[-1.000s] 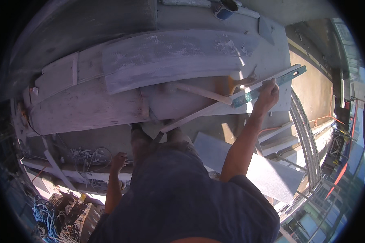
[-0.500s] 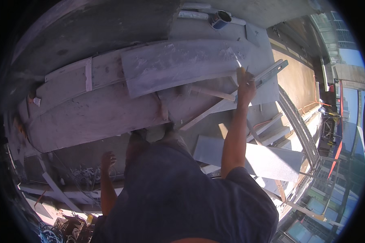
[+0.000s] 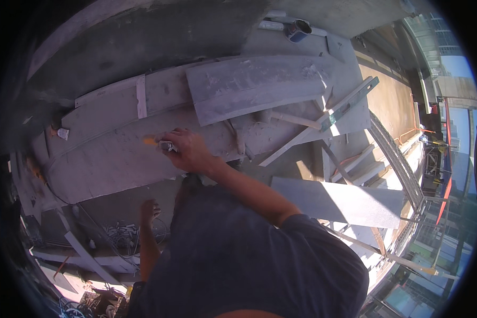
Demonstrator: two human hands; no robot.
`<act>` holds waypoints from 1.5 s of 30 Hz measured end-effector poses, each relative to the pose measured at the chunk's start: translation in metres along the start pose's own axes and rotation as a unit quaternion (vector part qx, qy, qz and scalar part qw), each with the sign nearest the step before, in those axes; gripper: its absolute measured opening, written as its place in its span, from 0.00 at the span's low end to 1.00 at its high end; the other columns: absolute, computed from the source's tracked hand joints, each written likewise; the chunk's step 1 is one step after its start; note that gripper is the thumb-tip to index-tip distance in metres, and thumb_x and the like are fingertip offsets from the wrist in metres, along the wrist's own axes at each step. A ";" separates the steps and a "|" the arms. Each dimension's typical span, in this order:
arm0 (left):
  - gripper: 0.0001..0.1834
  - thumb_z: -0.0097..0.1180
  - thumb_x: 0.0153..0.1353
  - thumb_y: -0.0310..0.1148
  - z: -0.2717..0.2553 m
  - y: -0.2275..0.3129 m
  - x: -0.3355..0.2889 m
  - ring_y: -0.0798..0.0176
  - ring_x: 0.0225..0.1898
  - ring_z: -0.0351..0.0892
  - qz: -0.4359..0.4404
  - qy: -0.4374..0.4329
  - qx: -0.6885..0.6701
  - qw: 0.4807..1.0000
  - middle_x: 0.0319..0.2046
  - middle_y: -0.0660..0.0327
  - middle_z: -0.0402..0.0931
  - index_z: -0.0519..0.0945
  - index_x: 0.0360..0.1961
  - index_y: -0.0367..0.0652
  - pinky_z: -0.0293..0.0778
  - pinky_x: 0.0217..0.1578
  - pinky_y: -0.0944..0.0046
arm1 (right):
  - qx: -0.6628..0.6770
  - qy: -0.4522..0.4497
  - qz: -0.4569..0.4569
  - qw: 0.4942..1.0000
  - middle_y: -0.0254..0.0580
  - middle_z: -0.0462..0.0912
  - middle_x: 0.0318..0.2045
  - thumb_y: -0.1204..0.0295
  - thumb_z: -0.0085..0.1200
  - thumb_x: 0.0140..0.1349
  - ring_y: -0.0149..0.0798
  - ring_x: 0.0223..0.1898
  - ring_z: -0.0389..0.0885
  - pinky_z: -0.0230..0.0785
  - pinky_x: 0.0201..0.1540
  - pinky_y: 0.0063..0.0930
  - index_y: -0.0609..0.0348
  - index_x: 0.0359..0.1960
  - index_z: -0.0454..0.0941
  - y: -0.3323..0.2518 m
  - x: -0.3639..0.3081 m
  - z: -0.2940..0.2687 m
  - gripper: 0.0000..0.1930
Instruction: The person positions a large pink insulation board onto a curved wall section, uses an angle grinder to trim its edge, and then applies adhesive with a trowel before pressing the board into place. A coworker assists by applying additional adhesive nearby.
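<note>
One brush (image 3: 151,141) sits gripped in the right hand (image 3: 188,151); left hand (image 3: 150,210) half-curled, empty; wide swings could knock the level (image 3: 347,107) at two o'clock.

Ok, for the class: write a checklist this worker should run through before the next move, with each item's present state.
1. Right hand gripping the yellow-tipped tool: ok.
2. Left hand unloaded: ok, nothing seen in it.
3. Green bar apart from both hands: ok.
4. Area beside the left hand free of loose wires: not ok, tangled wires lie near.
5. Tool tip touching the long board: cannot tell.
6. Can's contents known: cannot tell, dark inside.
</note>
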State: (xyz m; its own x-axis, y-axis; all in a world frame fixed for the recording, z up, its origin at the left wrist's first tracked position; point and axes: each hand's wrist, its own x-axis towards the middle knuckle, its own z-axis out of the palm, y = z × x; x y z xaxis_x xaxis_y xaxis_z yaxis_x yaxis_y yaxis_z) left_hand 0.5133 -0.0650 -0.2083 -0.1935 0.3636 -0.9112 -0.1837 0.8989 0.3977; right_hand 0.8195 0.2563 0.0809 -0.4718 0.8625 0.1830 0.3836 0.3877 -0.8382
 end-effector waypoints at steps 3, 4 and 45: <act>0.26 0.58 0.75 0.54 -0.001 0.003 -0.012 0.52 0.48 0.87 -0.023 0.022 0.022 0.999 0.52 0.55 0.83 0.78 0.65 0.49 0.83 0.52 0.49 | 0.058 0.005 0.125 0.990 0.51 0.92 0.42 0.65 0.69 0.68 0.46 0.45 0.91 0.81 0.46 0.42 0.55 0.52 0.90 -0.009 0.007 -0.054 0.14; 0.26 0.58 0.75 0.54 0.003 0.000 -0.012 0.52 0.49 0.87 -0.032 0.023 0.026 0.999 0.53 0.55 0.83 0.78 0.64 0.49 0.82 0.54 0.49 | 0.073 0.008 0.188 0.979 0.52 0.92 0.42 0.64 0.70 0.69 0.43 0.45 0.92 0.81 0.46 0.39 0.56 0.52 0.90 -0.002 0.008 -0.088 0.14; 0.25 0.63 0.69 0.37 -0.048 0.121 0.003 0.39 0.58 0.80 0.205 0.536 0.090 0.814 0.52 0.43 0.81 0.79 0.64 0.37 0.77 0.59 0.42 | 0.190 0.512 0.131 0.827 0.51 0.85 0.50 0.68 0.60 0.76 0.44 0.50 0.88 0.87 0.46 0.40 0.69 0.61 0.73 0.257 0.146 -0.315 0.19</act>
State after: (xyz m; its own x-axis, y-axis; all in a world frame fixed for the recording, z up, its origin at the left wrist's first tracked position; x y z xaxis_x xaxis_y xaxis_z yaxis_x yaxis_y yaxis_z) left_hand 0.4443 0.0328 -0.1574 -0.9503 0.3072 -0.0510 0.2336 0.8116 0.5355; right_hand 1.0990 0.5837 0.0539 0.5827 0.7997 0.1449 -0.0036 0.1808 -0.9835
